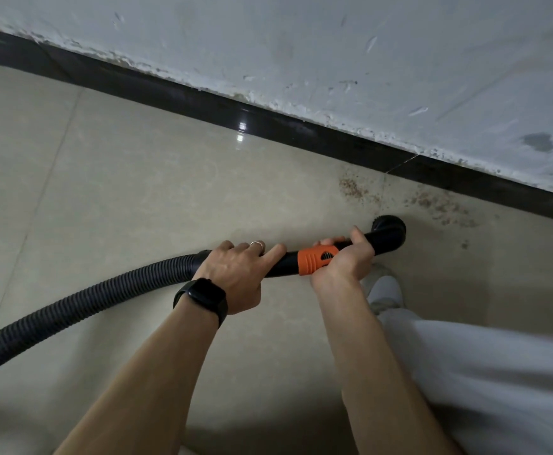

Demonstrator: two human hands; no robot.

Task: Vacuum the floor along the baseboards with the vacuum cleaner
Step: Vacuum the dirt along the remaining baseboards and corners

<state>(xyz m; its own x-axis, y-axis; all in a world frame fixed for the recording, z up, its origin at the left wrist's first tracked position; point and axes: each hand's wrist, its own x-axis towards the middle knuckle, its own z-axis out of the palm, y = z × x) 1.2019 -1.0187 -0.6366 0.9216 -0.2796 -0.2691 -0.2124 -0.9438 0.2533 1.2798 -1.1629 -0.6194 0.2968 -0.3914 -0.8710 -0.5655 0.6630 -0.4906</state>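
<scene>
A black ribbed vacuum hose (pixel 71 310) runs in from the lower left and ends in a black tube with an orange collar (pixel 312 259) and a round black brush nozzle (pixel 389 228). My left hand (pixel 235 274), with a black watch and a ring, grips the tube where the hose ends. Just behind the nozzle, my right hand (pixel 344 261) grips the tube over the orange collar. The nozzle hangs over the beige tile floor (pixel 137 178), a little short of patches of brown crumbs (pixel 439 208) lying beside the black baseboard (pixel 268 126).
The baseboard runs diagonally from upper left to right under a scuffed white wall (pixel 367 54). My leg in light trousers (pixel 498 372) and a white shoe (pixel 383 290) stand right of my arms, below the nozzle.
</scene>
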